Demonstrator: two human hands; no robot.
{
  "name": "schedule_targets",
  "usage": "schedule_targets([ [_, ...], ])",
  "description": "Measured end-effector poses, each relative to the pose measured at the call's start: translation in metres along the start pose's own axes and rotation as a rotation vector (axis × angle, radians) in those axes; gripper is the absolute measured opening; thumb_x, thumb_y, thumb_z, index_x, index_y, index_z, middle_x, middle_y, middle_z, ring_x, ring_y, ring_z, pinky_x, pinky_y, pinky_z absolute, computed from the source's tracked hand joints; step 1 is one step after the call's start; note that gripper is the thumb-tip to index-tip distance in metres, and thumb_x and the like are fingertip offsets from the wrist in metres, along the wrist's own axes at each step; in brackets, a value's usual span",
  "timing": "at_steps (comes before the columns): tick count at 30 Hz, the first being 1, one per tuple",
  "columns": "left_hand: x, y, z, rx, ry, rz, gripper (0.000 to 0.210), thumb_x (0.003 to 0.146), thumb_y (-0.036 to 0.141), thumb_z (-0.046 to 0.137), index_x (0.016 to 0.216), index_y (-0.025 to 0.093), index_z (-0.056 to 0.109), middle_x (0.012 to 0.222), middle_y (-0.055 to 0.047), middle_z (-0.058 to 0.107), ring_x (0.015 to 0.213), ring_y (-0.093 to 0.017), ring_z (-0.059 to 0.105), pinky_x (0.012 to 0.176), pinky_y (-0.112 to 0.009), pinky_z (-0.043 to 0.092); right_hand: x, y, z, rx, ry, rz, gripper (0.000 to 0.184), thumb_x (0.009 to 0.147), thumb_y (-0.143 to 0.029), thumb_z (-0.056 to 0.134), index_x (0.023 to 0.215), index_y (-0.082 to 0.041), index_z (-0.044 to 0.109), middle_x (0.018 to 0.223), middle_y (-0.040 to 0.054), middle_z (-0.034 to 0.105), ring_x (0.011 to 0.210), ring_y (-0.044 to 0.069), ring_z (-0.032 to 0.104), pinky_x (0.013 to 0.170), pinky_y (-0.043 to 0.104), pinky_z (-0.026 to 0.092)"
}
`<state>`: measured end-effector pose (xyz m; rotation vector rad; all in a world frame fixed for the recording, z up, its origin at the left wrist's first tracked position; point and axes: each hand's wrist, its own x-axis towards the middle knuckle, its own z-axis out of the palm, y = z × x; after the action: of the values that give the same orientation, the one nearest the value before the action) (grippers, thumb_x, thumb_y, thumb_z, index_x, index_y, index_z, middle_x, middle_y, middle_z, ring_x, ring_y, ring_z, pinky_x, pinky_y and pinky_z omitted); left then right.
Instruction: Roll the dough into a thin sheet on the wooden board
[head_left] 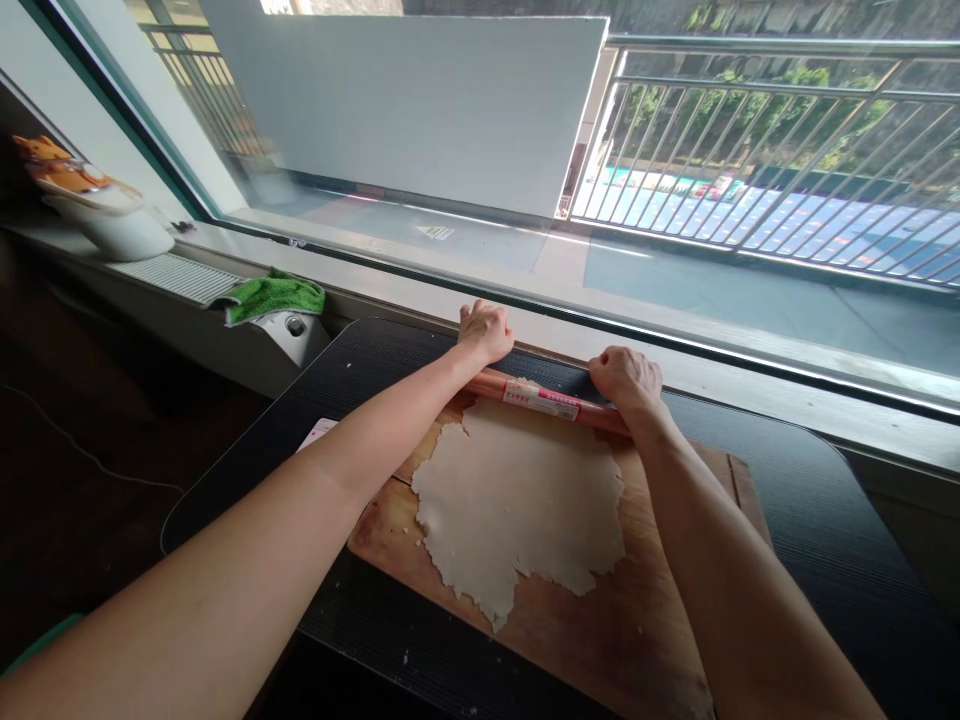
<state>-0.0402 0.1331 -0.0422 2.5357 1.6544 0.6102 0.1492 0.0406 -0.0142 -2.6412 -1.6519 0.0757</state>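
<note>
A reddish-brown rolling pin with a red and white label lies across the far part of a sheet of dough. The dough is thin, pale and ragged at its edges, spread on a wooden board. My left hand is closed into a fist just beyond the pin's left end, which passes under my wrist. At the other end my right hand is likewise closed, its wrist over the pin. Nothing sticks out of either fist; their undersides are hidden.
The board rests on a black table against a window sill. Left of the table, a green cloth lies on a ledge near a white bucket with an orange toy on top. A metal railing stands outside.
</note>
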Motion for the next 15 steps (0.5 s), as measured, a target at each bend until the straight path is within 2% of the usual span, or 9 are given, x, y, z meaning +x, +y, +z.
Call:
schedule_targets([
  [8, -0.028, 0.004, -0.015, 0.012, 0.069, 0.028, 0.013, 0.086, 0.019, 0.055, 0.084, 0.019, 0.068, 0.096, -0.012, 0.072, 0.111, -0.031, 0.056, 0.1, -0.047, 0.037, -0.04, 0.001, -0.009, -0.012, 0.135, -0.075, 0.041, 0.094, -0.024, 0.038, 0.109, -0.01, 0.074, 0.112, 0.0196, 0.072, 0.108, 0.028, 0.064, 0.092, 0.037, 0.039],
  [15, -0.058, 0.009, -0.033, 0.081, 0.097, 0.079, 0.015, 0.085, 0.02, 0.054, 0.086, 0.018, 0.068, 0.096, -0.012, 0.071, 0.109, -0.03, 0.057, 0.101, -0.045, 0.035, -0.072, 0.003, -0.012, 0.049, 0.107, -0.042, 0.04, 0.095, -0.025, 0.038, 0.108, -0.013, 0.074, 0.111, 0.0167, 0.073, 0.107, 0.026, 0.063, 0.09, 0.034, 0.04],
])
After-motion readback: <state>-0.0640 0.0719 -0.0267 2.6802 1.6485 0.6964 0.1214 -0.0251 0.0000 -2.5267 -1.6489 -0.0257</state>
